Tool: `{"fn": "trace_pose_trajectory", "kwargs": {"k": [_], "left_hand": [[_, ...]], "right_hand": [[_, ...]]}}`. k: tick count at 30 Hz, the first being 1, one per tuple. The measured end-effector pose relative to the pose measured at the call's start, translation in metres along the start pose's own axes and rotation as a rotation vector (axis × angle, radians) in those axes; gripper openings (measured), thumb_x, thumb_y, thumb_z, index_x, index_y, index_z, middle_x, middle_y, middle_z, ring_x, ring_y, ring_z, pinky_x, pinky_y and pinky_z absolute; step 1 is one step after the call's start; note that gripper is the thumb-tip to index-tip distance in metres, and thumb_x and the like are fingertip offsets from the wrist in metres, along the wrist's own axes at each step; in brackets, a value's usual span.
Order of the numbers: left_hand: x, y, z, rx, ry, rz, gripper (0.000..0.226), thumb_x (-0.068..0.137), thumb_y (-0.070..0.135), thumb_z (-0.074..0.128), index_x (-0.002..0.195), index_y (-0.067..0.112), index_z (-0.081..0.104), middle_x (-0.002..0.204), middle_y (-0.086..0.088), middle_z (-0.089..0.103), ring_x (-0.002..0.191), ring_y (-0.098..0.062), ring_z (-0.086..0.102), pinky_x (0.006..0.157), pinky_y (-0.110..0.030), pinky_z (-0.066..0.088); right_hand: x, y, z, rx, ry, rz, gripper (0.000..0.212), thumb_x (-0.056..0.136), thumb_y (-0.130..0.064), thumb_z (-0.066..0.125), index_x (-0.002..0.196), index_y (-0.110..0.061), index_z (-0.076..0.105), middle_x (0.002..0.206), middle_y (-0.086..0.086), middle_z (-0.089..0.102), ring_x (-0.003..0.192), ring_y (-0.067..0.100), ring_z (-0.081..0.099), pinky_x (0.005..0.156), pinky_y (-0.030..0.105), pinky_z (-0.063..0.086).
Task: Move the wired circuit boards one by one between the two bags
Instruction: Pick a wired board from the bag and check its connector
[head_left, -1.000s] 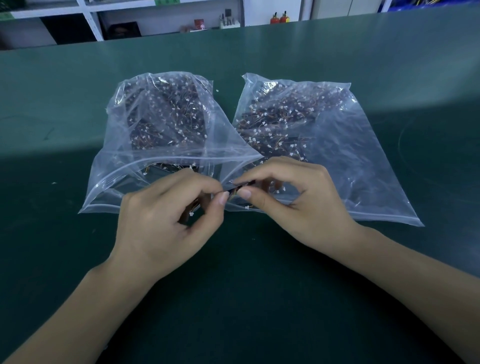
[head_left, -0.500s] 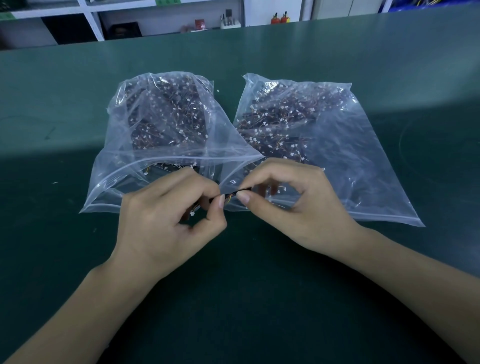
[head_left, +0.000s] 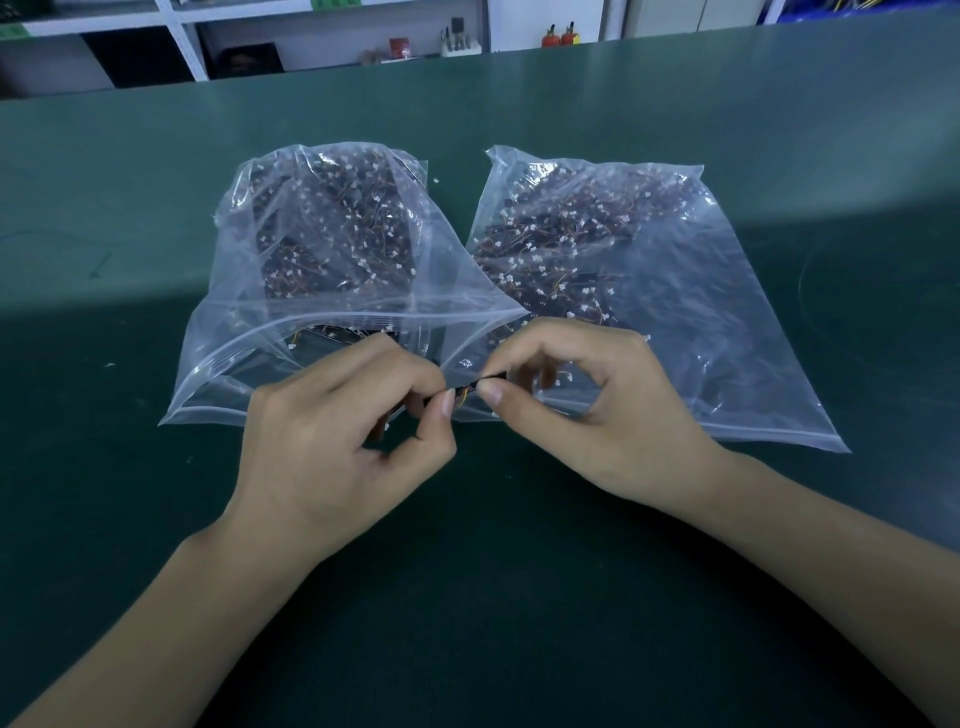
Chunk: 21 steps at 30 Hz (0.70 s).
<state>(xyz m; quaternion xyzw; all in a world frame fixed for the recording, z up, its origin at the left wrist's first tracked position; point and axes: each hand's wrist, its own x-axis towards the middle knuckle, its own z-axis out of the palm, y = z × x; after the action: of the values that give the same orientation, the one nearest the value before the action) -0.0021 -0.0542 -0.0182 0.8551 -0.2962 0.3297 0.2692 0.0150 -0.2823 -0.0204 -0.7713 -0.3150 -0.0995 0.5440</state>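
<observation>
Two clear plastic bags of wired circuit boards lie side by side on a green table (head_left: 675, 88), and everything here is placed from the seam where their near corners meet. Left of that seam sits the left bag (head_left: 291, 291), its mouth gaping toward the person, dark boards and small white connectors heaped at its far end. Just left of the seam, the left hand (head_left: 337, 447) curls in front of that mouth, thumb and forefinger pressed together on one end of a single wired circuit board (head_left: 464, 394) (only a dark sliver and a few orange and yellow wires show between the nails). At the seam itself the board runs roughly left to right, its long axis bridging the two hands, lifted just above the bag edges. Just right of the seam, the right hand (head_left: 592, 405) pinches the other end between thumb and forefinger, its remaining fingers loosely bent over the mouth of the right bag (head_left: 701, 312). Both hands are equally close to the piece; which bag it is bound for cannot be told, so the coming move turns on which pinch lets go first.
</observation>
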Motion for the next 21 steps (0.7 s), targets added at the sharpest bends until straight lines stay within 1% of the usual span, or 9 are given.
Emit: {"fn": "trace_pose_trajectory", "kwargs": {"k": [3, 7, 10, 13, 16, 17, 19, 21], "left_hand": [[-0.0002, 0.0008, -0.0005, -0.019, -0.006, -0.018, 0.021, 0.098, 0.016, 0.066, 0.078, 0.010, 0.070, 0.077, 0.009, 0.059, 0.062, -0.015, 0.051, 0.050, -0.040, 0.042], [-0.0002, 0.0008, -0.0007, -0.005, -0.007, -0.009, 0.020, 0.096, 0.013, 0.067, 0.077, 0.008, 0.070, 0.077, 0.006, 0.060, 0.061, -0.019, 0.052, 0.049, -0.043, 0.044], [-0.0009, 0.0009, 0.0003, -0.025, -0.011, -0.017, 0.020, 0.098, 0.014, 0.067, 0.079, 0.009, 0.070, 0.078, 0.006, 0.061, 0.062, -0.019, 0.052, 0.050, -0.042, 0.043], [-0.0016, 0.0004, 0.0010, -0.005, -0.015, -0.014, 0.019, 0.097, 0.014, 0.066, 0.080, 0.010, 0.070, 0.079, 0.006, 0.060, 0.062, -0.018, 0.052, 0.049, -0.043, 0.043], [-0.0022, 0.0010, 0.0036, -0.015, -0.008, -0.035, 0.018, 0.098, 0.015, 0.066, 0.081, 0.012, 0.070, 0.080, 0.010, 0.059, 0.063, -0.016, 0.052, 0.050, -0.042, 0.043], [-0.0023, 0.0012, 0.0040, -0.017, 0.005, -0.049, 0.017, 0.100, 0.016, 0.066, 0.083, 0.014, 0.071, 0.081, 0.012, 0.059, 0.064, -0.015, 0.053, 0.051, -0.042, 0.043], [-0.0022, -0.0001, 0.0041, -0.023, 0.043, -0.080, 0.015, 0.102, 0.018, 0.069, 0.089, 0.015, 0.076, 0.084, 0.012, 0.062, 0.065, -0.012, 0.055, 0.053, -0.038, 0.045], [-0.0016, -0.0024, 0.0035, -0.023, 0.078, -0.100, 0.013, 0.102, 0.019, 0.071, 0.094, 0.014, 0.079, 0.085, 0.012, 0.065, 0.067, -0.010, 0.056, 0.057, -0.033, 0.046]], "right_hand": [[0.0000, 0.0005, 0.0005, -0.008, 0.011, 0.005, 0.004, 0.098, -0.012, 0.074, 0.095, -0.009, 0.074, 0.086, -0.008, 0.071, 0.077, 0.021, 0.065, 0.072, 0.035, 0.052], [0.0015, -0.0002, 0.0000, -0.005, 0.006, -0.024, 0.004, 0.097, -0.010, 0.075, 0.094, -0.008, 0.076, 0.085, -0.009, 0.071, 0.077, 0.018, 0.066, 0.073, 0.027, 0.051], [0.0010, 0.0003, -0.0007, -0.011, 0.009, -0.017, 0.003, 0.097, -0.009, 0.075, 0.093, -0.008, 0.075, 0.084, -0.008, 0.071, 0.077, 0.019, 0.066, 0.073, 0.031, 0.052], [0.0013, 0.0001, -0.0009, -0.032, 0.006, -0.030, 0.004, 0.096, -0.009, 0.076, 0.092, -0.009, 0.075, 0.083, -0.008, 0.071, 0.077, 0.017, 0.066, 0.072, 0.026, 0.051], [0.0005, 0.0015, -0.0017, -0.072, 0.009, -0.050, 0.002, 0.095, -0.011, 0.077, 0.096, -0.010, 0.075, 0.086, -0.009, 0.071, 0.080, 0.018, 0.066, 0.074, 0.030, 0.052], [0.0004, 0.0024, -0.0023, -0.116, 0.009, -0.057, 0.007, 0.095, -0.013, 0.078, 0.100, -0.011, 0.074, 0.091, -0.009, 0.070, 0.083, 0.017, 0.066, 0.077, 0.031, 0.053], [0.0007, 0.0056, -0.0041, -0.273, -0.020, -0.059, 0.024, 0.091, -0.019, 0.080, 0.113, -0.016, 0.071, 0.101, -0.012, 0.068, 0.088, 0.015, 0.065, 0.085, 0.035, 0.053], [0.0010, 0.0095, -0.0047, -0.427, -0.066, -0.051, 0.040, 0.086, -0.020, 0.079, 0.123, -0.021, 0.066, 0.106, -0.018, 0.062, 0.092, 0.012, 0.061, 0.092, 0.038, 0.050]]}}
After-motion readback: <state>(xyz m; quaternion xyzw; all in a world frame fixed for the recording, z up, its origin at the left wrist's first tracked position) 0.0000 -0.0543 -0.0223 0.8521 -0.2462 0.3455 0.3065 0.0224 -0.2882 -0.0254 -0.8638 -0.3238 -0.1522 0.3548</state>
